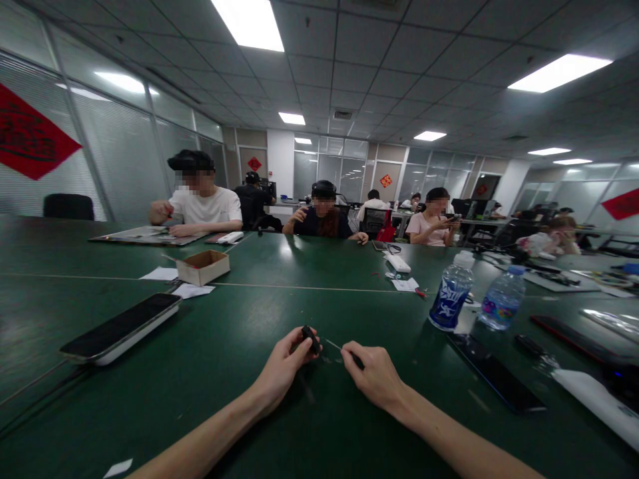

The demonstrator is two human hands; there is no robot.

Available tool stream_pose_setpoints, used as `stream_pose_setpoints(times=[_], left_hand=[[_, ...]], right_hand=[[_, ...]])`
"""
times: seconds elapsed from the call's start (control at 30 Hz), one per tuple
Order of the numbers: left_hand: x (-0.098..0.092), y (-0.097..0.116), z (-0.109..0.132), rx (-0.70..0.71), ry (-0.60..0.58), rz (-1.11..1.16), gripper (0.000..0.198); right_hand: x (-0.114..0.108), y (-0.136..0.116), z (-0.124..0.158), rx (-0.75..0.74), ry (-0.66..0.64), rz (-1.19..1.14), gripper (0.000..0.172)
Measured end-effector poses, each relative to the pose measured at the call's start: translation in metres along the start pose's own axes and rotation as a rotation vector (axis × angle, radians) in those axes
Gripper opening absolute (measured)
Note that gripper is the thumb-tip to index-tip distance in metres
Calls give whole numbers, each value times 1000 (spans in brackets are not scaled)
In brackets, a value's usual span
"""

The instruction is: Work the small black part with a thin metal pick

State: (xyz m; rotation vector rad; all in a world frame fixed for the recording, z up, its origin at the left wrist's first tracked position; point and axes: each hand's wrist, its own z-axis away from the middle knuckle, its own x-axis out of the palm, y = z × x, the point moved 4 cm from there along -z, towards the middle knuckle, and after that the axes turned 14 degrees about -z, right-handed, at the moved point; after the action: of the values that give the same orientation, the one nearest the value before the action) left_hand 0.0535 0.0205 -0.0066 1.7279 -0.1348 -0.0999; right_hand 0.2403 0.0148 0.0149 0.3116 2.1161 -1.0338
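Note:
Above the green table, my left hand (285, 364) pinches a small black object (311, 339) between thumb and fingers. Its exact kind is too small to make out. To the right, my right hand (373, 374) is closed around a slim tool with a thin metal shaft (333, 344). The shaft points left toward the black object, with a gap between them. A dark part, perhaps the tool's handle, shows inside my right fingers; the rest is hidden. A few tiny pale bits lie on the table between my hands.
The green table (234, 426) spans the front. A phone-like black slab (122, 326) and cardboard box (204, 267) lie left. Rightward stand two bottles (452, 293), with a dark phone (494, 372) and cables nearby. A person in a white shirt (207, 206) and others sit opposite.

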Motion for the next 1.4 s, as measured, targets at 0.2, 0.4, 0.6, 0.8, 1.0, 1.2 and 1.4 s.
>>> stream_pose_setpoints(times=[0.2, 0.4, 0.6, 0.8, 1.0, 1.2, 1.4], left_hand=[[0, 3, 2, 18, -7, -25, 33], [2, 7, 3, 34, -23, -60, 30], [2, 7, 2, 35, -38, -45, 31], [6, 10, 3, 47, -144, -137, 27], [-1, -4, -1, 14, -9, 27, 33], [0, -1, 1, 22, -42, 39, 29], [-1, -2, 1, 18, -36, 56, 31]], right_hand=[[2, -2, 0, -19, -31, 57, 26], [3, -1, 1, -18, -26, 42, 25], [0, 1, 1, -18, 15, 6, 23], [-4, 7, -2, 41, 124, -25, 27], [5, 4, 0, -27, -10, -6, 24], [5, 4, 0, -33, -17, 12, 26], [5, 5, 0, -31, -26, 20, 28]])
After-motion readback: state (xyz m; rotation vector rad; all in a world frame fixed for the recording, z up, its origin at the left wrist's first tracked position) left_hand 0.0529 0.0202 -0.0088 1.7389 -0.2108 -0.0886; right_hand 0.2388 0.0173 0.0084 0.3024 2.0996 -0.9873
